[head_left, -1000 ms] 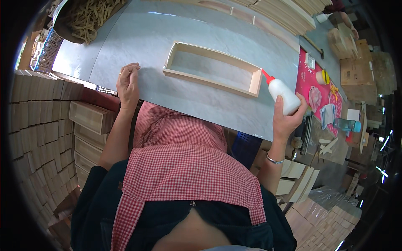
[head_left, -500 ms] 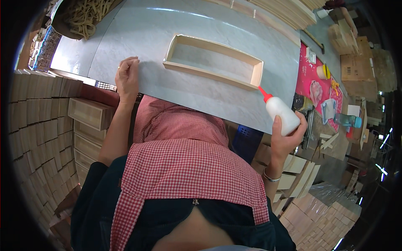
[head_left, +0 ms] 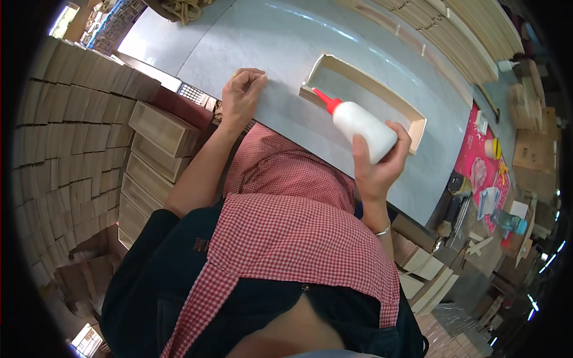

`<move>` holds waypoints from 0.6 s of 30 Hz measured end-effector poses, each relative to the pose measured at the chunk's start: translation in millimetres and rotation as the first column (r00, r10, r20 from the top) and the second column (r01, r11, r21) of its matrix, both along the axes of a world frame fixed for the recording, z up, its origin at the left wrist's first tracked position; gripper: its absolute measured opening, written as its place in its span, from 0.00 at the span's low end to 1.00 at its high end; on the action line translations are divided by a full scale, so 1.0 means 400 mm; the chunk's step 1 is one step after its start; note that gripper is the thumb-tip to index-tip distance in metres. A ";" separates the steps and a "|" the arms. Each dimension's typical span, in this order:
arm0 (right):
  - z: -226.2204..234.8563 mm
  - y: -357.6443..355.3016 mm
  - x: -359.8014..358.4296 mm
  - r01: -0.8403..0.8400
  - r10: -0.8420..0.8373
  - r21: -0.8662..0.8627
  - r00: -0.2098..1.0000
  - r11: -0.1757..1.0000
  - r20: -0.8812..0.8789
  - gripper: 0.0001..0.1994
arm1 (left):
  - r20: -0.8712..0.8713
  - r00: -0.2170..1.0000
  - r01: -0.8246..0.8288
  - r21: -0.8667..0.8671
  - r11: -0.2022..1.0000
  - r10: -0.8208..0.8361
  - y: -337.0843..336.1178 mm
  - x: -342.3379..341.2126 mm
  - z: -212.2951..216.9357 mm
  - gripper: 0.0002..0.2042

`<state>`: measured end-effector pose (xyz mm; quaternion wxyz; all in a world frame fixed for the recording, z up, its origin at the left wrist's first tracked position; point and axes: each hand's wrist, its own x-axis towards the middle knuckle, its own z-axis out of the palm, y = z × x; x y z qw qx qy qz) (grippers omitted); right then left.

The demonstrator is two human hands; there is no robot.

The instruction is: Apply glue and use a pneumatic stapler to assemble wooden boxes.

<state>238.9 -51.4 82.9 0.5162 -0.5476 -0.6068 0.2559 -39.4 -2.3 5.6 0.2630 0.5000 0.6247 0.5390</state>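
My right hand [head_left: 385, 161] is wrapped round a white squeeze bottle [head_left: 363, 127] with a red pointed nozzle. The bottle is tilted, its nozzle tip by the left end of a shallow rectangular wooden frame [head_left: 375, 85]; whether they touch I cannot tell. Through the frame the grey tabletop [head_left: 262, 36] shows, and the bottle and my right hand hide much of its near side. Left of the frame, my left hand [head_left: 240, 98] is held at the table's near edge, fingers curled together; anything inside them is hidden.
Stacked wooden blocks [head_left: 65, 119] and pale wooden boxes [head_left: 158, 128] stand at the left. Long wooden strips [head_left: 441, 33] lie at the far right. Beyond the table's right edge are a pink cloth [head_left: 468, 140], a yellow-rimmed tub [head_left: 493, 148], a clear bottle [head_left: 510, 222] and cardboard boxes [head_left: 533, 143].
The squeeze bottle has moved from the frame's right corner to its left end, in my right hand. The whole view has shifted, so the table sits further right. My left hand stays curled.
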 end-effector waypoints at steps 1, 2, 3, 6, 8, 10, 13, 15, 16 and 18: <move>-0.004 0.009 -0.008 -0.030 0.028 0.045 0.999 0.999 0.044 0.29 | 0.020 1.000 0.002 0.008 1.000 -0.002 -0.001 -0.001 0.000 0.06; -0.005 0.016 -0.014 -0.033 0.031 0.045 0.999 0.998 0.043 0.29 | 0.019 1.000 -0.001 0.008 1.000 0.001 -0.001 -0.005 0.000 0.06; -0.007 0.021 -0.018 -0.044 0.040 0.058 0.997 0.997 0.067 0.29 | 0.025 1.000 -0.002 0.010 1.000 0.002 -0.001 -0.008 -0.001 0.06; -0.010 0.025 -0.020 -0.068 0.055 0.092 0.988 0.993 0.143 0.28 | 0.047 0.999 0.004 0.014 1.000 -0.004 -0.001 -0.006 -0.007 0.08; -0.005 0.021 -0.010 -0.058 0.043 0.091 0.986 0.994 0.159 0.28 | 0.027 1.000 0.002 0.013 1.000 -0.002 0.002 -0.008 -0.008 0.08; 0.003 0.008 0.012 -0.035 0.017 0.090 0.982 0.995 0.188 0.28 | -0.015 1.000 -0.001 0.013 1.000 0.001 0.003 -0.010 -0.008 0.09; 0.018 -0.013 0.047 0.003 -0.021 0.085 0.976 0.996 0.219 0.28 | -0.021 1.000 0.001 0.025 1.000 0.000 0.005 -0.007 -0.006 0.09; 0.028 -0.029 0.071 0.044 -0.063 0.082 0.967 0.996 0.245 0.28 | 0.002 1.000 -0.005 0.052 0.999 0.005 0.005 -0.006 -0.004 0.09; 0.033 -0.037 0.083 0.066 -0.084 0.080 0.962 0.995 0.259 0.28 | 0.013 1.000 -0.008 0.066 0.998 0.007 0.005 -0.005 -0.004 0.09; 0.041 -0.058 0.107 0.101 -0.112 0.055 0.961 0.993 0.253 0.28 | 0.013 1.000 0.002 0.061 0.998 -0.003 0.007 -0.003 -0.004 0.09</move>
